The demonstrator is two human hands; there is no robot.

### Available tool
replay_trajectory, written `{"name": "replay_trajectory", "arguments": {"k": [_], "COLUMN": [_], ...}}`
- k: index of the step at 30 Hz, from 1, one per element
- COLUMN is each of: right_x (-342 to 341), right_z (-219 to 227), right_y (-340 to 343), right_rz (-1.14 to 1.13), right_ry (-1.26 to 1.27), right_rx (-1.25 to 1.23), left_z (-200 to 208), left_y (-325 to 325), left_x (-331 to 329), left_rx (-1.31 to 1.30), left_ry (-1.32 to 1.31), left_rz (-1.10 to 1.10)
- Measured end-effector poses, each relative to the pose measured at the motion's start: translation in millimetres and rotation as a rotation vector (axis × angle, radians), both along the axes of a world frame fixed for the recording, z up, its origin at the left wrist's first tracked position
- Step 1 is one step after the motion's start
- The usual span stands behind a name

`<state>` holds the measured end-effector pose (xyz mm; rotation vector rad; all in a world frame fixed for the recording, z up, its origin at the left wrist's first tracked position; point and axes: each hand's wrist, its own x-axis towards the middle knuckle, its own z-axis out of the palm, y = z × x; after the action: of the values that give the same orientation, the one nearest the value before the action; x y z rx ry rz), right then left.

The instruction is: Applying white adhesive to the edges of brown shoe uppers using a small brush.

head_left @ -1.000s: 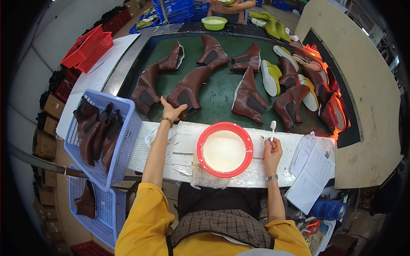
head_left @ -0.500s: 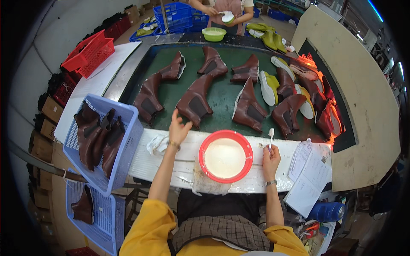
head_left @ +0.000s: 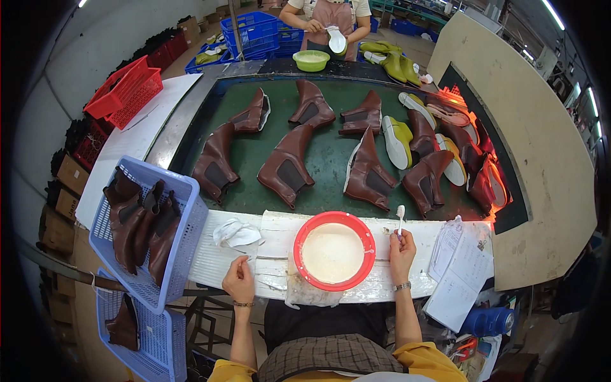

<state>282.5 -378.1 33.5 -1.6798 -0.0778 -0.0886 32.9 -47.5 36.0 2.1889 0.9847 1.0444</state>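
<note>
A shoe workshop: a white, glue-streaked surface (head_left: 280, 230) fronts a green conveyor belt (head_left: 331, 153), with crates and baskets at the left. Nearest the seated worker, the left hand (head_left: 239, 280) rests loosely curled and empty on the surface edge, just short of a crumpled white cloth (head_left: 237, 233). The right hand (head_left: 401, 247) is closed around a small white brush (head_left: 400, 215), held upright beside the red bowl (head_left: 333, 251) of pale adhesive, which sits between the two hands. A blue basket (head_left: 191, 223) of brown boot uppers stands at the left; paper sheets (head_left: 459, 262) lie at the right. Beyond, brown boot uppers (head_left: 285, 167) and yellow-green soles (head_left: 397, 141) lie spread on the belt. Farthest off, another person holds a sole over a green bowl (head_left: 311, 60). Judged good practice: load the brush sparingly, wiping excess on the bowl rim, so no drips reach the leather.
</note>
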Motion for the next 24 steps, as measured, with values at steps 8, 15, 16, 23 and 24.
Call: {"name": "replay_trajectory", "arguments": {"k": [8, 15, 16, 23, 24], "right_x": [-0.9, -2.2, -2.0, -0.8, -0.6], "right_z": [2.7, 4.3, 3.8, 3.2, 3.3], "right_y": [-2.4, -0.7, -1.9, -1.3, -1.1], "right_rz": [0.018, 0.004, 0.012, 0.019, 0.020], "right_ry": [0.054, 0.052, 0.058, 0.055, 0.053], "right_rx": [0.036, 0.046, 0.042, 0.029, 0.031], "left_z": [-3.2, -5.9, -6.5, -6.8, -6.1], "left_y": [1.5, -0.2, -0.8, 4.3, 4.0], "left_x": [-1.4, -0.8, -1.1, -7.2, -6.7], "left_rx": [-0.026, -0.064, -0.080, -0.017, -0.011], "left_ry": [-0.012, -0.056, -0.101, -0.069, -0.062], "left_rz": [0.025, 0.010, -0.008, -0.088, -0.087]}}
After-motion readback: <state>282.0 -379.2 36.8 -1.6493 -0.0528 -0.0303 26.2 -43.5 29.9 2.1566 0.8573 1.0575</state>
